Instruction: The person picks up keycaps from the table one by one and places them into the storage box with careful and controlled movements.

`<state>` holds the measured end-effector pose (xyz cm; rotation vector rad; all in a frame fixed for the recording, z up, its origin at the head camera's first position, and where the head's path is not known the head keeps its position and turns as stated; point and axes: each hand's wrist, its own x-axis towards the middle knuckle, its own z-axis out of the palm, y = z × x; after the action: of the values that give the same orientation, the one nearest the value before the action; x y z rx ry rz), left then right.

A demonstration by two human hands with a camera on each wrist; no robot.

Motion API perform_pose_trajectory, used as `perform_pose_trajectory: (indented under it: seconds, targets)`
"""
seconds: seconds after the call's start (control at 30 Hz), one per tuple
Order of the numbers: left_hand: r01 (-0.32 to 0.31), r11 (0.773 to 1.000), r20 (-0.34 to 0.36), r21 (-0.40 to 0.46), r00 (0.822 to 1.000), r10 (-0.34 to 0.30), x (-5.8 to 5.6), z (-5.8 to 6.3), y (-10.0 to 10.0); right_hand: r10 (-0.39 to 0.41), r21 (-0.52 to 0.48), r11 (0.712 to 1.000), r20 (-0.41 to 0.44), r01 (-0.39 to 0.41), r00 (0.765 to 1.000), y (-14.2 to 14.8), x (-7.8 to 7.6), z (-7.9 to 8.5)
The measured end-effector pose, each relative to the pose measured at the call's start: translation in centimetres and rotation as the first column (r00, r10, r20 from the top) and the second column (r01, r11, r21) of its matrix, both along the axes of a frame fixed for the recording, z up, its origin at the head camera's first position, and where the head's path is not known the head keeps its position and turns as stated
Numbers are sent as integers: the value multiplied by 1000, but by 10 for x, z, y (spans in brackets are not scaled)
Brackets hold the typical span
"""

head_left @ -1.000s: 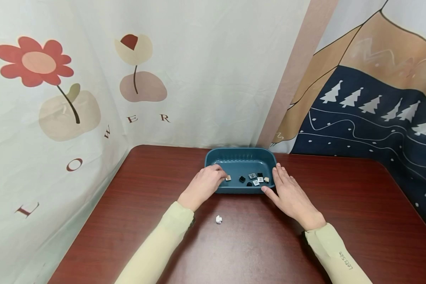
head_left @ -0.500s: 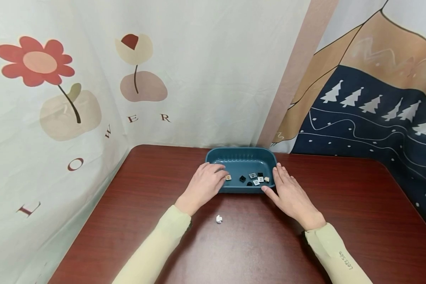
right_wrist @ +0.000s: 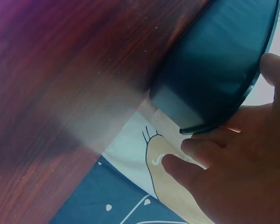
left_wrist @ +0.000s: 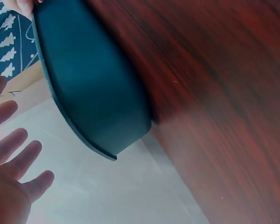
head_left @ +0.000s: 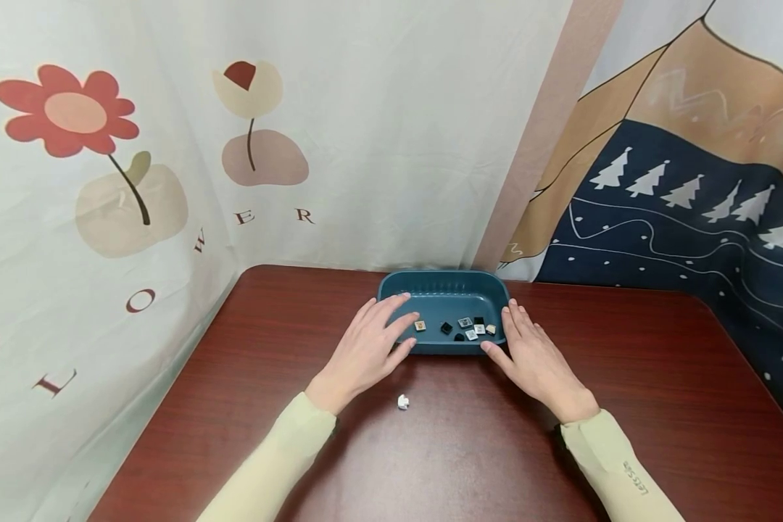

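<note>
A dark teal plastic bin (head_left: 444, 349) stands at the far side of the table. Several small black, white, grey and cream pieces lie on its floor, mostly toward the right; their kind is too small to tell. One cream-topped square piece (head_left: 420, 326) lies nearer the left end. Over that end my left hand (head_left: 367, 349) spreads its fingers, holding nothing. My right hand (head_left: 540, 362) rests against the bin's right end, fingers straight along the rim and thumb on the front edge. A small irregular white piece (head_left: 402, 402) lies on the table before the bin.
The reddish-brown wooden table (head_left: 470, 449) reaches back to a pale curtain (head_left: 391, 145) printed with flowers and letters. On the right hangs a navy and tan cloth (head_left: 678, 217) with tree shapes, close to the table's edge.
My left hand has uncurled from near the square piece, drawn back slightly left and spread its fingers. The square piece stays in the bin. My right hand holds its place.
</note>
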<state>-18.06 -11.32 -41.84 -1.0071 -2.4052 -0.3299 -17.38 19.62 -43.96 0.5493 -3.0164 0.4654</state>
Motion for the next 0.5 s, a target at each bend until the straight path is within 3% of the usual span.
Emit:
perform_pose_trajectory:
  seconds: [0.23, 0.5]
  targets:
    - [61, 998, -20, 9, 998, -61, 12, 4, 5, 0, -3, 1000, 3, 0, 1000, 0, 0, 1]
    - [118, 991, -22, -67, 993, -120, 28, 6, 16, -4, 5, 1000, 1, 4, 1000, -1, -1, 0]
